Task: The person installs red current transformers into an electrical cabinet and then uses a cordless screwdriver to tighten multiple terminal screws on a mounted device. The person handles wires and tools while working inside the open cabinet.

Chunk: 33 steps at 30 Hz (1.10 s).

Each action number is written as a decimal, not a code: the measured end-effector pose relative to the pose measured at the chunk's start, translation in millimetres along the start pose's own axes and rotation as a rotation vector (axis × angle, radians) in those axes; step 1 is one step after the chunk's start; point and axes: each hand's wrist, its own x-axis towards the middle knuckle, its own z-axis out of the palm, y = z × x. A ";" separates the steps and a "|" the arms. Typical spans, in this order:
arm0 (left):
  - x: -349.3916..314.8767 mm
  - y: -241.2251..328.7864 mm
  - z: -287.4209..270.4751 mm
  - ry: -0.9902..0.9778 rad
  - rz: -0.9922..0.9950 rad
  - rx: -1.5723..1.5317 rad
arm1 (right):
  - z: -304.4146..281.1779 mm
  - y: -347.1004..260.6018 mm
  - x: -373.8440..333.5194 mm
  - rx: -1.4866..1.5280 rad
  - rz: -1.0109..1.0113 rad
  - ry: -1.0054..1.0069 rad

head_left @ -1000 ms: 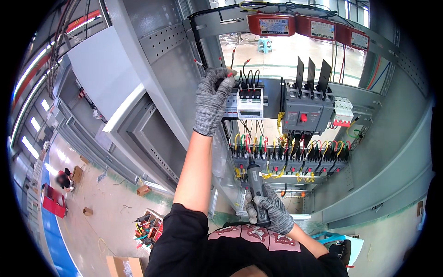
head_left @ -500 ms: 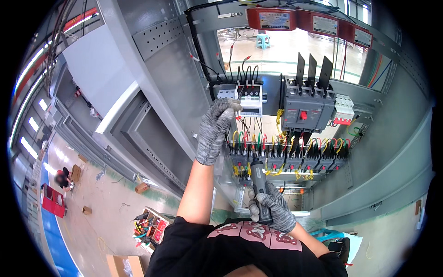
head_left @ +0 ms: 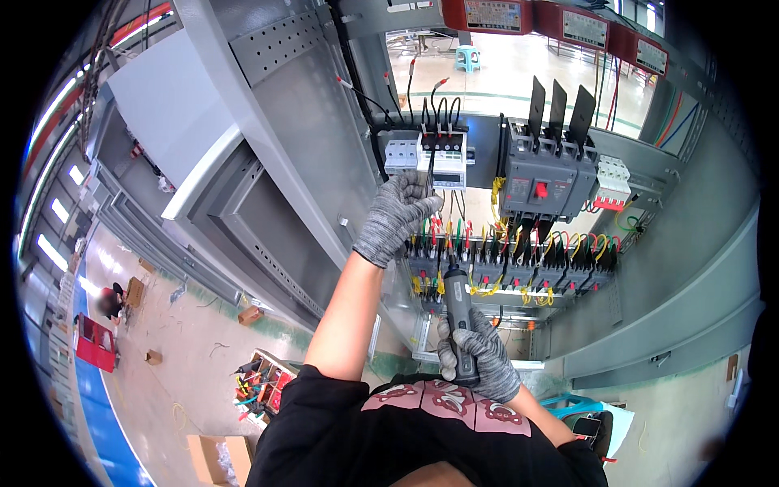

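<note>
My left hand, in a grey knitted glove, pinches a thin black wire just below a white DIN-rail meter. The wire runs up across the meter's front toward its top terminals; the fingers partly hide its lower end. Lower down, my right hand, gloved alike, is wrapped round a dark grey cordless screwdriver. The screwdriver stands nearly upright, its bit pointing up toward the row of small breakers with coloured wires. Several black wires loop out of the meter's top.
Right of the meter sits a large grey circuit breaker with three upright black barriers, then a small white breaker. Red current transformers span the top. Grey cabinet walls enclose the work. A tool box is below left.
My left hand has shifted slightly down and right, away from the meter's front, showing more of it. My right hand keeps the screwdriver in much the same place. The view has moved slightly.
</note>
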 end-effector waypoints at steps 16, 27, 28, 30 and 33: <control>4.1 -3.2 -12.1 -0.175 -0.047 0.033 | 2.7 -1.9 6.0 0.028 -0.005 0.020; 13.1 15.5 -14.6 -0.175 0.037 0.076 | 5.8 -5.4 10.2 0.093 -0.019 0.002; 11.8 14.1 -14.6 -0.169 0.021 0.058 | 4.4 -5.3 10.1 0.086 -0.022 0.002; 8.5 18.9 -11.9 -0.158 -0.023 0.053 | 1.7 -4.9 10.9 0.071 -0.026 0.003; 3.3 21.4 -9.3 -0.172 -0.062 -0.025 | 2.3 -4.9 10.2 0.086 -0.018 0.019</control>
